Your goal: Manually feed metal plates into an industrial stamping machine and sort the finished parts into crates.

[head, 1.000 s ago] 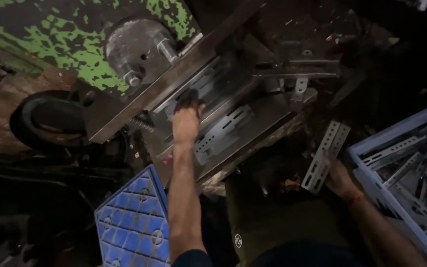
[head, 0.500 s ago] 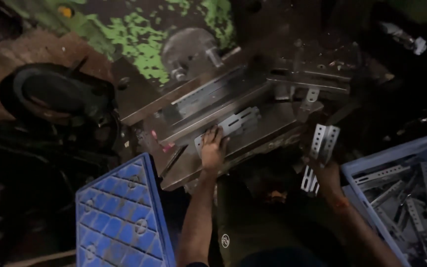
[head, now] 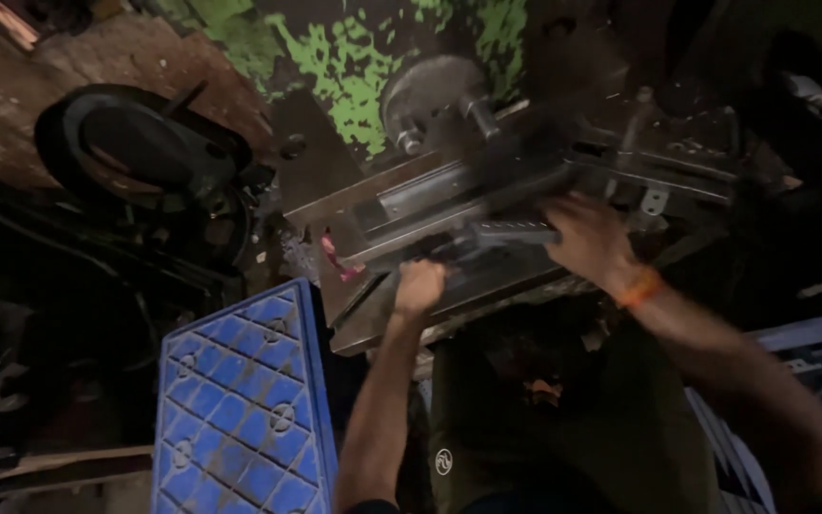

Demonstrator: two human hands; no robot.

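Head view: both hands are in at the bed of a press machine (head: 487, 238). The right hand (head: 590, 240) is closed on the end of a perforated metal strip (head: 511, 232), holding it flat on the steel bed under the tooling. The left hand (head: 420, 286) is curled at the near edge of the bed, touching the plate; motion blur hides whether it grips anything.

The risk, as I judge it, is fingers lying inside the tooling zone: if the press cycled now, they could be pinched. The strip's punched edges could also cut bare skin, and a skewed strip could jam.

The machine is heavy grey steel, its body in chipped green paint (head: 335, 57). A round metal hub (head: 430, 90) sits above. A blue plastic crate (head: 240, 409) with a diamond-grid wall stands at lower left; a black rounded cover (head: 135, 143) lies beyond.
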